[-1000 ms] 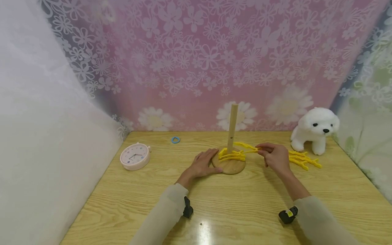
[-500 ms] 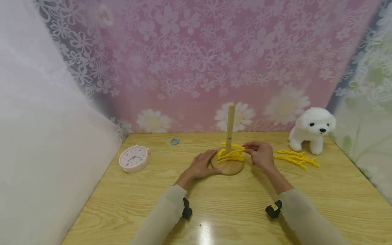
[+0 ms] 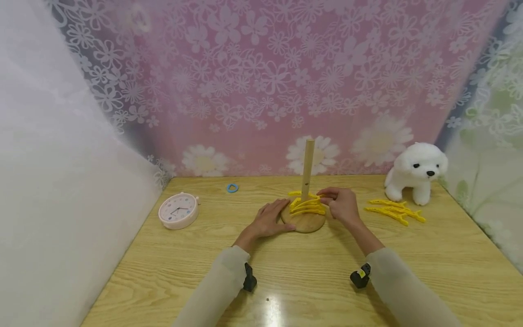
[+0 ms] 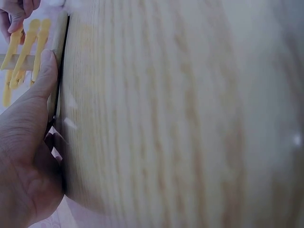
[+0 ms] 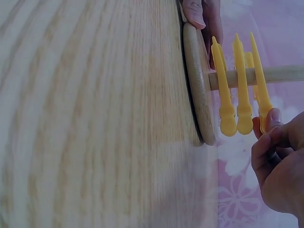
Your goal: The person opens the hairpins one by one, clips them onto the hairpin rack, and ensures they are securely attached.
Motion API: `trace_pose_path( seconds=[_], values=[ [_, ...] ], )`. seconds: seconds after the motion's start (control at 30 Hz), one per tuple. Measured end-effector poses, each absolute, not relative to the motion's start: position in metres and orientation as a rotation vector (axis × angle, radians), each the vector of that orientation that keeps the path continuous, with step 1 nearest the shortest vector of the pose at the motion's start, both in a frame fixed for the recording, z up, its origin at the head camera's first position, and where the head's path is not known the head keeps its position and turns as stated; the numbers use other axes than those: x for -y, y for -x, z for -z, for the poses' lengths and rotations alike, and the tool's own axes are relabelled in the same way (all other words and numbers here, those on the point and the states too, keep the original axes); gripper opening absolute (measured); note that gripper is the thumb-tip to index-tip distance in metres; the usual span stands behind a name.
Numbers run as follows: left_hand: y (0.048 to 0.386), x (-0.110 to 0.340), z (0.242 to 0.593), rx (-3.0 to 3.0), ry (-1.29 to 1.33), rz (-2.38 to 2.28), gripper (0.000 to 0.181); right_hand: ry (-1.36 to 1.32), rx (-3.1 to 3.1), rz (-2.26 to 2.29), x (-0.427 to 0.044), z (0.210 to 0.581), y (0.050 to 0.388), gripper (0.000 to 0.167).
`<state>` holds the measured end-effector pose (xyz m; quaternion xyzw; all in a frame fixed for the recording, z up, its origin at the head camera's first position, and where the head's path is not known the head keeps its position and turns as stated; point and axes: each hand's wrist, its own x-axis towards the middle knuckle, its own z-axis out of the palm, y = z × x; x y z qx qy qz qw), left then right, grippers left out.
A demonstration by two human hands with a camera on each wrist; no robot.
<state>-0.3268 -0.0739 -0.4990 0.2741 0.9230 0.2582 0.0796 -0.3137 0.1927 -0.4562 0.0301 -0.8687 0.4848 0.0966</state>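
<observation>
A wooden post (image 3: 308, 168) stands on a round wooden base (image 3: 306, 225). Thin yellow clips (image 3: 307, 211) lie stacked around the post's foot. My left hand (image 3: 267, 221) rests at the base's left edge, fingers spread; its thumb touches the rim in the left wrist view. From the right, my right hand (image 3: 343, 206) pinches one end of the uppermost yellow clip (image 5: 259, 71) between thumb and fingers. That clip lies against the post, slightly tilted, above two other clip layers (image 5: 243, 90) in the right wrist view.
Several loose yellow clips (image 3: 394, 210) lie on the table to the right, in front of a white plush dog (image 3: 418, 175). A blue ring (image 3: 232, 188) lies at the back left, and a pink round clock (image 3: 178, 211) is farther left.
My right hand has moved left with the pinched clip, bringing it from beside the stack to around the post's foot. My left hand has stayed at the base.
</observation>
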Motion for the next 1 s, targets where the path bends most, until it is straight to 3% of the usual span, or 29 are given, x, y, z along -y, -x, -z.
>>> trace_pose_path(
  seconds=[0.67, 1.0],
  values=[
    [0.334, 0.074, 0.509, -2.741, -0.803, -0.798, 0.093, -0.251, 2.628, -1.429, -0.198, 0.458, 0.311, 0.024],
    [0.333, 0.074, 0.507, -2.756, -0.816, -0.783, 0.093, -0.322, 2.604, -1.676, -0.205, 0.462, 0.310, 0.032]
  ],
)
